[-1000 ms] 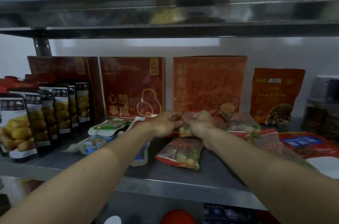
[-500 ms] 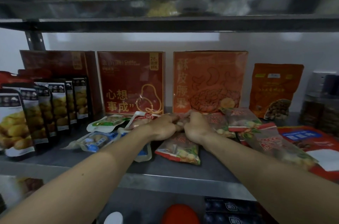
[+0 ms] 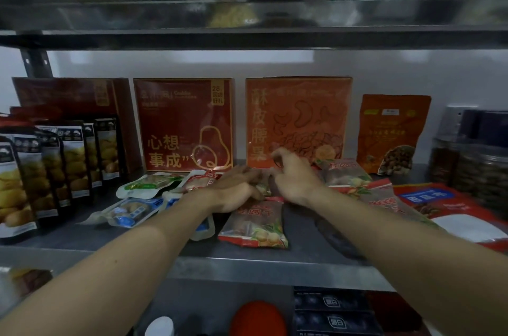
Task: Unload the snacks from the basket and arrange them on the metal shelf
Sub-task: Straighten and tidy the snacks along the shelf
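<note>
On the metal shelf my left hand lies flat on a red snack packet, pressing it down. My right hand is just right of that packet with its fingers loosely curled and raised; nothing shows in them. Another red packet of the same kind lies flat in front of the hands near the shelf's edge. More red packets lie to the right of my right hand. The basket is out of view.
Red box and orange box stand along the back wall, with an orange pouch to their right. Upright yellow-print pouches fill the left. Blue-white packets lie left of my arm. Jars stand far right.
Both hands lowered the red packet onto the shelf. My left hand now lies flat on it, and my right hand's fingers have lifted off toward the back.
</note>
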A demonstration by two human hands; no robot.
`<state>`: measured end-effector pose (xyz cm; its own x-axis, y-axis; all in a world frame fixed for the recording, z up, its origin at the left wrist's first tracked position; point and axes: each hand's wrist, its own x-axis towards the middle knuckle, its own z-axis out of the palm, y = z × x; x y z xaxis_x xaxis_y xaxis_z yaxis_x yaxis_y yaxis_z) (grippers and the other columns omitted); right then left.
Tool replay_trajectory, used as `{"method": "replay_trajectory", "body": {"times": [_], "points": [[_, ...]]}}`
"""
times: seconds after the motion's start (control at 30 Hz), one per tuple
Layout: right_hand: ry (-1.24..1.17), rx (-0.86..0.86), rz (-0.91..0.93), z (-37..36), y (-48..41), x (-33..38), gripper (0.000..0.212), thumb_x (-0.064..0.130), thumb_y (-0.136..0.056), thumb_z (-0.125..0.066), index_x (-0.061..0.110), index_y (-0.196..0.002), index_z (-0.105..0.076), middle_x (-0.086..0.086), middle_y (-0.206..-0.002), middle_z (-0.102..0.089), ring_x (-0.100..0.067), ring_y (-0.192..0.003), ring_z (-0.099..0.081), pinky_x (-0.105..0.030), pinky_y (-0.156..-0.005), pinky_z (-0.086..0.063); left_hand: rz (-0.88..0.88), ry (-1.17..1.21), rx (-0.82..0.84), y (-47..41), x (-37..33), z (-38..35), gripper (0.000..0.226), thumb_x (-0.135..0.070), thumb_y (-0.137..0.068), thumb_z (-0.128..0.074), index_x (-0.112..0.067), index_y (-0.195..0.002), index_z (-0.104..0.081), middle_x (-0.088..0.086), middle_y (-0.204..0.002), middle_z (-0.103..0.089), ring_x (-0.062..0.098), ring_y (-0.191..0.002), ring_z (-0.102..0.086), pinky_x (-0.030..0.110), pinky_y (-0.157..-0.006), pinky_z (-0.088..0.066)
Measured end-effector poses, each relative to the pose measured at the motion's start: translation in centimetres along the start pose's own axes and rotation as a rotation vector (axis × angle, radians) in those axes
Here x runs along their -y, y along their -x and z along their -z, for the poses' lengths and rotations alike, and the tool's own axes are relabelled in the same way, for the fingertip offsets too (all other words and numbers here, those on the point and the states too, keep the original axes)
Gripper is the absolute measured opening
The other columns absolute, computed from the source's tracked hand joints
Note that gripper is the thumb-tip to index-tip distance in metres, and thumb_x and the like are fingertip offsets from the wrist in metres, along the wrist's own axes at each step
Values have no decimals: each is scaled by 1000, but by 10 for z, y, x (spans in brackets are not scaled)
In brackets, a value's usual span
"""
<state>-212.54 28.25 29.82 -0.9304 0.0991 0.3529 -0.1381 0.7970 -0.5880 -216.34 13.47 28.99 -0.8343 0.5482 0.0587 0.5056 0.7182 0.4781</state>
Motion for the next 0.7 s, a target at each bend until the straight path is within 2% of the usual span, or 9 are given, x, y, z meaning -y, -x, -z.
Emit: {"method": "replay_trajectory", "body": {"times": [0.1,0.17,0.23,0.3,0.37,0.43,0.5,0.57,0.7], "points": [[244,43,-42,30,3,-15,44,18,-97,-56,13,-140,-46,-16,-135,-54,-34,-127,-48,-35,-101,-43,5,-15,-21,-8,-9,-1,76,-41,-76,-63,-28,-147,-38,0,-153,-31,25,-143,-26,44,-116,-25],[417,46,-92,47,7,-25,45,23,-94,-58,16,-136,-45,-17,-133,-53,-37,-124,-48,-42,-99,-46,-6,-58,-14,-16,-16,-4,70,-37,-78,-63,-25,-144,-43,8,-143,-46,28,-133,-42,40,-109,-37],[537,-9,-174,62,10,-33,46,35,-92,-60,18,-132,-45,-12,-129,-56,-36,-121,-51,-41,-96,-43,-33,-90,10,-21,-27,-9,60,-34,-86,-61,-28,-144,-44,7,-142,-49,29,-130,-46,39,-108,-40],[532,-31,-313,72,10,-42,61,54,-87,-62,19,-135,-45,-12,-132,-55,-36,-123,-50,-44,-102,-40,-76,-170,43,-25,-39,-13,55,-41,-93,-56,-32,-145,-41,1,-149,-43,27,-137,-39,41,-112,-34],[439,6,-404,77,10,-49,72,64,-80,-65,19,-134,-49,-12,-133,-57,-36,-121,-53,-43,-102,-44,-106,-251,127,-28,-50,-20,55,-49,-97,-46,-34,-149,-33,-3,-158,-28,24,-145,-25,40,-118,-23],[371,49,-403,77,11,-56,67,63,-83,-64,16,-129,-53,-12,-131,-58,-34,-117,-56,-38,-97,-46,-96,-308,201,-32,-54,-28,58,-54,-99,-38,-39,-152,-22,-4,-163,-13,23,-149,-13,41,-121,-13],[392,47,-386,78,12,-61,63,62,-84,-62,16,-126,-55,-12,-132,-57,-35,-120,-55,-40,-100,-43,-83,-368,219,-34,-55,-32,60,-57,-99,-33,-40,-153,-14,-6,-164,-4,23,-150,-8,43,-122,-6],[416,28,-371,77,12,-62,59,62,-84,-62,16,-121,-56,-12,-131,-57,-36,-121,-54,-44,-101,-42,-69,-412,205,-34,-56,-33,59,-57,-99,-30,-40,-153,-11,-6,-163,-3,23,-150,-8,43,-122,-5],[420,-27,-320,73,13,-61,51,59,-82,-67,14,-107,-58,-13,-121,-60,-35,-113,-57,-40,-94,-48,-57,-446,192,-32,-58,-30,59,-57,-100,-30,-42,-153,-11,-7,-163,-5,26,-150,-8,43,-121,-7]]}}
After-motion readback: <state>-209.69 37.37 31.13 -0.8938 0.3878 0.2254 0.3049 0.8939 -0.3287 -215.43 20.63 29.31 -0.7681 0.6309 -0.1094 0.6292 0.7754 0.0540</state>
